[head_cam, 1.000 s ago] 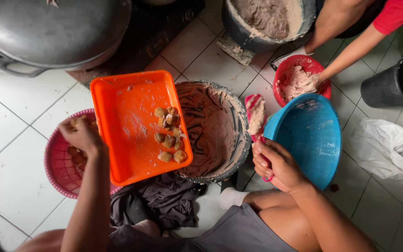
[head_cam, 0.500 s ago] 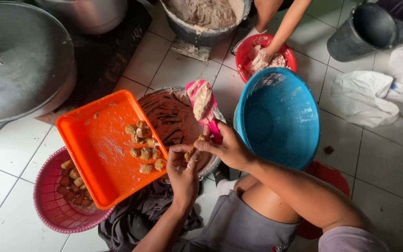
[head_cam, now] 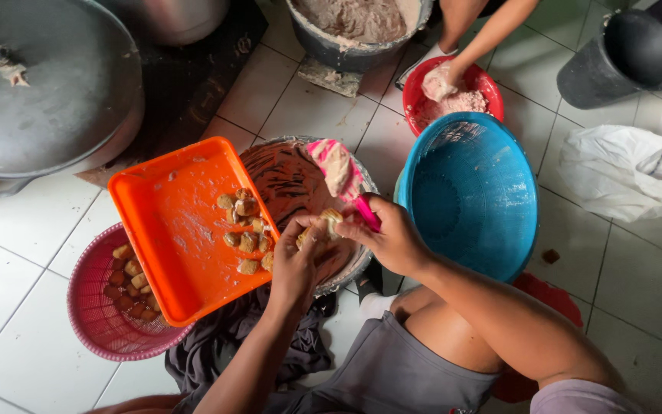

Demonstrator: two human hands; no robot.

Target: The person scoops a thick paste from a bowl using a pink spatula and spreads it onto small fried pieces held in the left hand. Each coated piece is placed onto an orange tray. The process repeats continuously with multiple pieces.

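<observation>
Left hand (head_cam: pixel 300 257) risen to tofu piece (head_cam: pixel 323 224), right hand (head_cam: pixel 392 234) gripping pink spatula (head_cam: pixel 346 180)

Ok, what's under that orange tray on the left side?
The orange tray overlaps a pink basket holding brown fried pieces, and its right edge sits over the batter-smeared bowl. Whatever lies in the basket beneath the tray is covered.

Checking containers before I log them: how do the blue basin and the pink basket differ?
The blue basin has solid walls and shows nothing inside; the pink basket is perforated and holds browned pieces. The blue basin lies fully in view by the right hand; the pink basket sits partly under the orange tray, near the left hand. Both are round, plastic-looking and on the tiled floor.
</observation>
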